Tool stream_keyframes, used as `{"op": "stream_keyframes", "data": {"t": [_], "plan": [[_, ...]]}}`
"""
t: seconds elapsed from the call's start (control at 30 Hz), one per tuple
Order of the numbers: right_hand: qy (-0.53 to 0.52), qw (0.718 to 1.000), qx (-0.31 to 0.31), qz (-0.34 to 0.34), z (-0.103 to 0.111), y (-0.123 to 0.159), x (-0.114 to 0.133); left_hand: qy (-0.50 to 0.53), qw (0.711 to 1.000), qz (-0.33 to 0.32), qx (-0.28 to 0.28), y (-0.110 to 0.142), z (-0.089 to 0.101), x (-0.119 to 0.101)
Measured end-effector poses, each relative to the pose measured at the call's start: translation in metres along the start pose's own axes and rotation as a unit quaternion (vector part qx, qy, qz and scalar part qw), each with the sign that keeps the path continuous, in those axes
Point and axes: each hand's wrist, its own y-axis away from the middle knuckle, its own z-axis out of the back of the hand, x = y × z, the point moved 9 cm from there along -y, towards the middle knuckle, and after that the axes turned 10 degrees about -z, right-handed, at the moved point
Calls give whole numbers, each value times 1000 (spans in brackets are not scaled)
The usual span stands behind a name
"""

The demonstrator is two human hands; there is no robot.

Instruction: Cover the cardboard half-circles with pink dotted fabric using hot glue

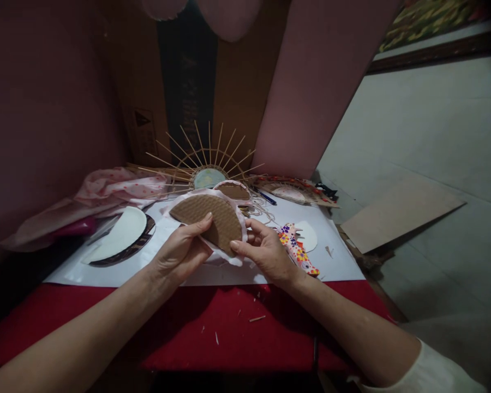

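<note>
1 cardboard half-disc (207,215), edged with pale cloth (240,221), is held above the white sheet (339,256). It is clamped between thumb and fingers by both the left hand (182,250) and the right hand (270,254). At the white sheet's far edge, 1 stick sunburst (208,179) is seen; on its left part, 1 white half-disc (120,234); on its right, 1 flowered piece (297,250).

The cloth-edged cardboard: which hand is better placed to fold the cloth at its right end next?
Probably the right hand: its thumb is at that end, beside the cloth. The left hand seems better for steadying, its thumb on the cardboard.
</note>
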Motion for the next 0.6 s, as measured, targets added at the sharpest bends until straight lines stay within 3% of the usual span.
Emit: {"op": "stream_keyframes", "data": {"t": [0.17,0.5,0.6], "plan": [[14,1000,-5,1,1,0,2,6,999,0,41,1,-8,0],[19,1000,11,4,-1,2,4,-12,1000,-2,8,0,0,-1],[14,1000,17,6,-2,2,2,-5,1000,0,26,1,-2,0]]}}
